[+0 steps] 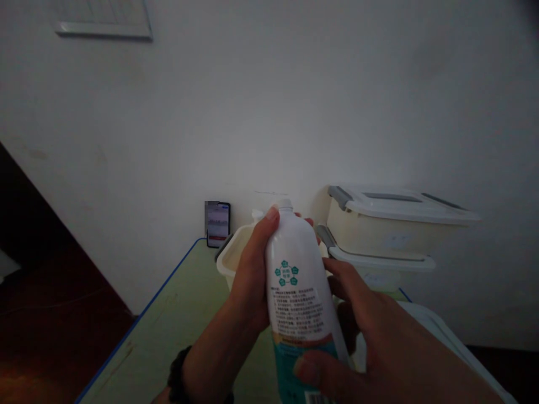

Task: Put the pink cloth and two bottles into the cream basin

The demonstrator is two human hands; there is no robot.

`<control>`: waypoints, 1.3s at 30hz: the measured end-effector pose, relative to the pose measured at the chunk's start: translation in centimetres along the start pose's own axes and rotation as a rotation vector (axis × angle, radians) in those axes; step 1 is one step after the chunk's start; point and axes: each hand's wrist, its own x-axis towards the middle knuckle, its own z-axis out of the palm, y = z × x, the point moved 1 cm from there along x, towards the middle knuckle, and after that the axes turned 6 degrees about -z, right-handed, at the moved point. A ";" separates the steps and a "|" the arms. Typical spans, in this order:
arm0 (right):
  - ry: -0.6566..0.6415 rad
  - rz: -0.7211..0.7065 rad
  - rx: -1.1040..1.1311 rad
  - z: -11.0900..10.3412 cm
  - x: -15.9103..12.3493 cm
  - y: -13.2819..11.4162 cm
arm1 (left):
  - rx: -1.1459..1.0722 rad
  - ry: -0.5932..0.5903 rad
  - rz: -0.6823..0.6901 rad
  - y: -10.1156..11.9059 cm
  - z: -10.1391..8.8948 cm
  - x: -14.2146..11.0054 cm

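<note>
A large white bottle (pixel 292 241) with a printed label, teal towards its base, is held up in front of me, leaning slightly. My left hand (pixel 252 269) wraps round its upper left side, with the thumb by the neck and fingertips showing behind the shoulder. Lower down, my right hand (pixel 362 331) grips the bottle's right side, its thumb across the teal part of the label. A white cap (pixel 285 203) sits on the neck. Behind the bottle stands an open cream bin (pixel 229 261), mostly hidden, with a white nozzle top (pixel 256 214) showing at its back.
A phone (pixel 218 225) leans upright against the wall at the back of the green table (pixel 181 314). Two cream lidded boxes (pixel 379 230) are stacked at the back right. A pale lid (pixel 438 325) lies at the right, partly behind my right arm.
</note>
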 end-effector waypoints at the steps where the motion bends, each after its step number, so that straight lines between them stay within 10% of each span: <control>1: -0.007 0.006 0.002 0.0 -0.1 0.0 | 0.001 -0.012 -0.002 0.0 0.0 0.0; 39: 0.156 -0.162 -0.164 -0.3 -1.4 2.6 | 0.043 -0.010 -0.049 -0.4 0.0 0.0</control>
